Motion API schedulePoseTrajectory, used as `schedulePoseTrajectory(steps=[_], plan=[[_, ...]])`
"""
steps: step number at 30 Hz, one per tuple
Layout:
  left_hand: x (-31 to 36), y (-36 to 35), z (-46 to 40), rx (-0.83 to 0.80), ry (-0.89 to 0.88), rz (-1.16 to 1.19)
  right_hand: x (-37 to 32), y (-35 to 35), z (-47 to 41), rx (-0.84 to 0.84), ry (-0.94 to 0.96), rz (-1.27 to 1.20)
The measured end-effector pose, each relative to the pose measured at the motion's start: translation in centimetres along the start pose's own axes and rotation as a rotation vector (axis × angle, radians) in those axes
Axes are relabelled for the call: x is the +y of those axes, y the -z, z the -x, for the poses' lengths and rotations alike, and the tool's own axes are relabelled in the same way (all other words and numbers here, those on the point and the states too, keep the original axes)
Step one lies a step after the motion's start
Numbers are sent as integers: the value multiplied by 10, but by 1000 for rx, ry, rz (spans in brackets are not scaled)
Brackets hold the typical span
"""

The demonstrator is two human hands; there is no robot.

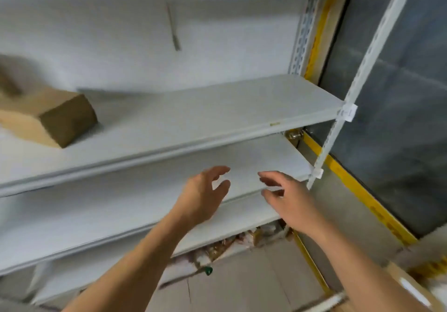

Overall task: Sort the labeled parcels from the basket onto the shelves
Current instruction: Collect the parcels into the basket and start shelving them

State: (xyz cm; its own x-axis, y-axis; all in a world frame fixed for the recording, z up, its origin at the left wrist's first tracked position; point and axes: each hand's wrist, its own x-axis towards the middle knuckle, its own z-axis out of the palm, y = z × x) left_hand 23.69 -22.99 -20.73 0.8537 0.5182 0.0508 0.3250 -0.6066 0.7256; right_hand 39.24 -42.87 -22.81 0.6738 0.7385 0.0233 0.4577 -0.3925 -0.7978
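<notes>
Both empty: left hand (203, 190) and right hand (287, 195) hovered mid-frame before the lower shelf (145, 205), fingers apart, gripping nothing. One brown parcel (55, 115) parked upper left on the higher shelf (217, 108). Basket unseen. Risk: fumbling the next parcel, view blurred.

The brown cardboard parcel (50, 118) on the white metal shelf (217, 108) is smeared by motion blur and cut off by the picture's left edge; no label can be read. Below that shelf, a jumble of crumpled wrappings (242, 241) is too blurred to identify. A cardboard box (411, 287) is cropped at the bottom right corner.
</notes>
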Motion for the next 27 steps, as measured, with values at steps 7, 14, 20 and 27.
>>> schedulePoseTrajectory(steps=[7, 14, 20, 27], plan=[[-46, 140, 2, 341, 9, -71, -138, -60, -99, -53, 312, 7], [-122, 236, 13, 625, 165, -144, -228, -158, -174, -152, 463, -29], [-188, 289, 6, 795, 349, -84, -288, -237, -233, -307, 501, 26], [-227, 326, -24, 775, 520, 200, -346, -296, -314, -303, 381, -17]])
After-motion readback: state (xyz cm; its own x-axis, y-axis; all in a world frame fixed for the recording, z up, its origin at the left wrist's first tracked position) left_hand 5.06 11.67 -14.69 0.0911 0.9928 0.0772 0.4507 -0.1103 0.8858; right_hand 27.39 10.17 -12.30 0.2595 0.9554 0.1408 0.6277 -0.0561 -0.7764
